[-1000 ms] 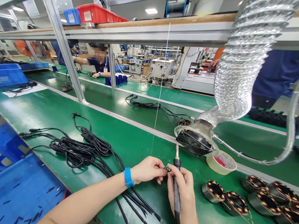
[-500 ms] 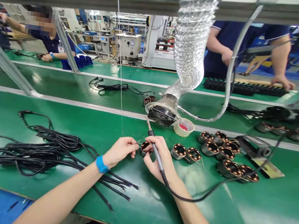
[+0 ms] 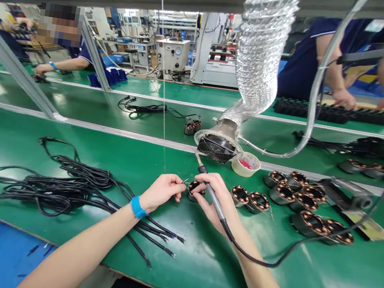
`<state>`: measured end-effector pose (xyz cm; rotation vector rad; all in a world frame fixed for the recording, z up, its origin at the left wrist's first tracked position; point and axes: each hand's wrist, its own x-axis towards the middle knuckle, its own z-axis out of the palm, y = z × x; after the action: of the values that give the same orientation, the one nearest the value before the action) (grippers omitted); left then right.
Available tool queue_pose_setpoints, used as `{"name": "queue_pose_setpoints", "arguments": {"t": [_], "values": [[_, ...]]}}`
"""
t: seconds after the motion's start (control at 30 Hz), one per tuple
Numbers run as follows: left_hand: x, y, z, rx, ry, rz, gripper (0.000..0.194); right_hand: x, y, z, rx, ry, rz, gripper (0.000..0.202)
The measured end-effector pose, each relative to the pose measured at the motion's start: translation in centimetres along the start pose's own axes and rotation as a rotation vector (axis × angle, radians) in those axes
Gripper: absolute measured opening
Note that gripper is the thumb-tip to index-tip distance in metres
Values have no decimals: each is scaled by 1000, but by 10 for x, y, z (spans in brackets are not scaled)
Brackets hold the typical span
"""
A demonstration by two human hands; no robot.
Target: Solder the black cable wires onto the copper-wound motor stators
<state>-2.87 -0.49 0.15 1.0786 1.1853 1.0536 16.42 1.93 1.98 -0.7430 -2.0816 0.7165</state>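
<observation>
My right hand (image 3: 217, 201) holds a soldering iron (image 3: 213, 196) across the palm, its tip pointing up and away under the fume fan. The thumb and a finger of that hand reach to a copper-wound stator (image 3: 192, 191) on the green bench, which they partly cover. Close on the stator's left side, my left hand (image 3: 165, 190), with a blue band at the wrist, is closed in a pinch on a thin wire (image 3: 185, 181) by the stator. Where the wire's far end goes is too small to make out.
Black cables (image 3: 58, 189) with stripped ends lie at left. More stators (image 3: 283, 194) stand at right beside a metal stand (image 3: 350, 196). A fume fan (image 3: 217, 148) on a foil duct hangs ahead, near a tape roll (image 3: 245, 164). Co-workers stand across the bench.
The view has swung slightly left, so the bench things sit further right. My hands keep nearly the same pose at the stator. Across the bench, both co-workers' arms have shifted.
</observation>
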Motion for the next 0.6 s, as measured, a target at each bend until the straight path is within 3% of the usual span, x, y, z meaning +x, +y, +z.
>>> {"name": "queue_pose_setpoints", "arguments": {"t": [0.17,0.37,0.5,0.6], "values": [[2,-3,0,-24,16,5,25,-1,2,11,-45,85,-27,30],[3,-3,4,-62,31,19,28,-1,2,48,-122,374,23,29],[-1,-3,5,-31,60,40,25,-2,4,62,-162,410,29,31],[-3,-3,3,15,75,50,24,-6,5,59,-111,408,56,34]]}}
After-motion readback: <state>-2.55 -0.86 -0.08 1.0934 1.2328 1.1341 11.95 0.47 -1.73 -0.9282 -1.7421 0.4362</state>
